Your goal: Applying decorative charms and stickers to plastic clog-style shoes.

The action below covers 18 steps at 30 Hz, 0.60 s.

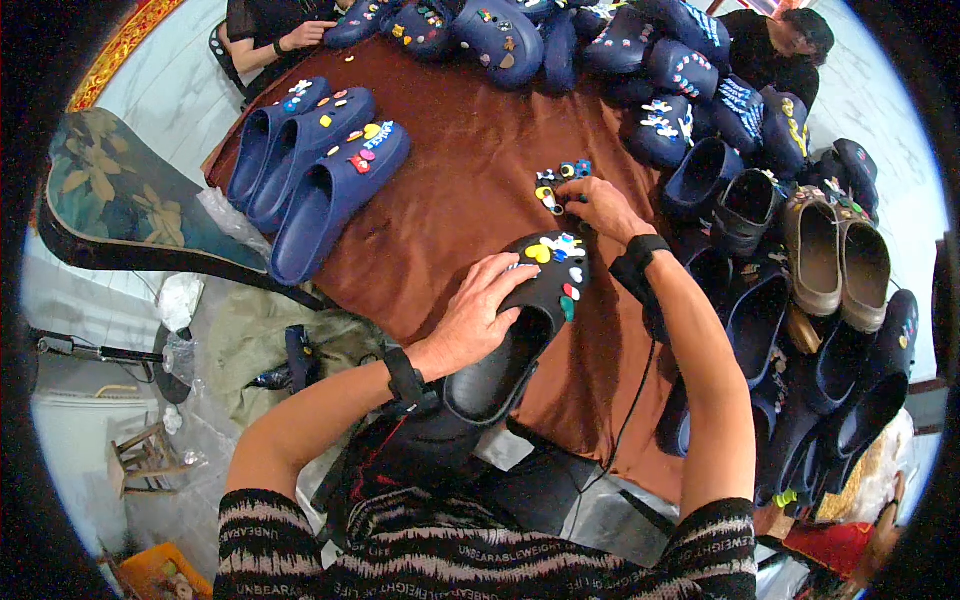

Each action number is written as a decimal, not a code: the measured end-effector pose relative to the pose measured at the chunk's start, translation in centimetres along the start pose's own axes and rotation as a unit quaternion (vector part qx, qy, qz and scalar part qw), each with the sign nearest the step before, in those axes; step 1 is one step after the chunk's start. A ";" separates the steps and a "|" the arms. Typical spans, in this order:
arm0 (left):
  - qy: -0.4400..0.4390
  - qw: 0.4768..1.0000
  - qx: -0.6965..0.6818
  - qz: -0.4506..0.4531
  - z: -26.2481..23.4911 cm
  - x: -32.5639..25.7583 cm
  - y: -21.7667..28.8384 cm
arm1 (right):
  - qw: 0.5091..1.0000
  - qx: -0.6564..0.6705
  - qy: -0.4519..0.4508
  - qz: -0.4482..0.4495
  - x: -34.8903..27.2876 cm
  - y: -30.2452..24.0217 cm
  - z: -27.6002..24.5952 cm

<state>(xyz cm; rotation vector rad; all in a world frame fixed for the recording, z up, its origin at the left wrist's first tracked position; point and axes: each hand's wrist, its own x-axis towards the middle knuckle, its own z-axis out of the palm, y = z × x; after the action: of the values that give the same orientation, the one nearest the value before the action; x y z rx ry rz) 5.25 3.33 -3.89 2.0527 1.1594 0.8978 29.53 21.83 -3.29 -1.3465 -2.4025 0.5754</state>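
Observation:
A black clog (500,366) lies near the front edge of the brown-covered table, its toe pointing away and to the right. My left hand (470,315) is closed over the clog's upper, fingers across the top and thumb at the opening. Yellow, white, blue, red and green charms (556,248) dot its toe. Just beyond the toe, a small cluster of loose shoe charms (574,170) lies on the cloth. My right hand (603,208) is at this cluster, fingertips pinched on a charm that they mostly hide.
Three blue clogs (335,205) with charms stand at the left on the brown cloth (460,150). Piles of clogs (745,200) line the far and right sides. A dark cable (640,400) hangs by my right arm. Two people sit across the table, one person's hand (305,37) at a clog.

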 end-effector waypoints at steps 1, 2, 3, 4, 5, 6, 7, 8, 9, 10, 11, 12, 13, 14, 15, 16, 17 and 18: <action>-0.001 1.000 0.000 -0.002 -0.1 0.0 0.0 | 0.999 0.006 -0.030 0.010 0.3 0.1 0.0; 0.000 1.000 0.000 -0.001 -0.1 0.0 0.1 | 1.000 0.011 -0.029 0.004 0.5 0.2 0.1; 0.001 1.000 0.000 0.001 -0.1 0.0 0.1 | 0.999 0.012 -0.030 0.005 0.7 0.3 0.1; 0.000 1.000 -0.001 0.000 -0.1 0.0 0.1 | 1.000 0.006 -0.029 0.008 0.8 0.5 0.0; 0.000 1.000 -0.004 -0.002 -0.2 0.0 0.1 | 1.000 -0.001 -0.027 0.011 0.9 0.5 0.0; 0.001 1.000 -0.008 -0.004 -0.2 0.0 0.1 | 0.999 -0.015 -0.031 0.018 0.9 0.5 0.1; 0.000 1.000 -0.009 -0.004 -0.1 0.0 0.1 | 0.999 -0.015 -0.032 0.020 0.8 0.5 0.1; -0.002 1.000 -0.008 -0.006 -0.1 0.0 0.2 | 0.999 -0.015 -0.021 0.025 0.7 0.5 0.2; -0.003 1.000 -0.008 -0.007 -0.1 0.0 0.2 | 0.999 -0.016 -0.010 0.030 0.5 0.5 0.2; -0.004 1.000 -0.008 -0.006 -0.1 0.0 0.2 | 0.999 -0.016 -0.010 0.031 0.2 0.4 0.1; -0.001 1.000 -0.005 0.000 0.0 0.0 0.2 | 0.999 -0.014 0.020 0.046 -0.2 0.3 0.0; 0.001 1.000 -0.002 0.007 0.1 0.1 0.1 | 0.997 -0.013 0.050 0.061 -0.7 0.3 -0.1; -0.001 1.000 -0.005 0.010 0.2 0.1 0.1 | 0.997 -0.015 0.051 0.064 -1.2 0.2 -0.3; 0.001 1.000 -0.002 0.009 0.1 -0.1 0.1 | 0.995 0.045 0.078 0.048 -1.8 -0.5 -0.3; 0.003 1.000 0.001 0.009 0.0 -0.3 0.2 | 0.988 0.105 0.106 0.033 -2.5 -1.2 -0.4; 0.001 1.000 -0.002 0.006 0.1 -0.5 0.3 | 0.978 0.172 0.045 0.113 -3.7 -1.7 -1.2; 0.000 1.000 -0.006 0.009 0.3 -0.4 0.4 | 0.978 0.168 0.047 0.116 -5.1 -2.1 -1.6; 0.002 1.000 -0.003 0.008 0.3 -0.4 0.3 | 0.959 0.259 0.045 0.104 -6.1 -2.5 -1.7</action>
<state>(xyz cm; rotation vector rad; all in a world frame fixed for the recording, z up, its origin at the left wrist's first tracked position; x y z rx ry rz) 5.43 2.77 -3.94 2.0597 1.1425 0.9127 31.56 15.65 -1.05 -1.3497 -1.8598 1.0844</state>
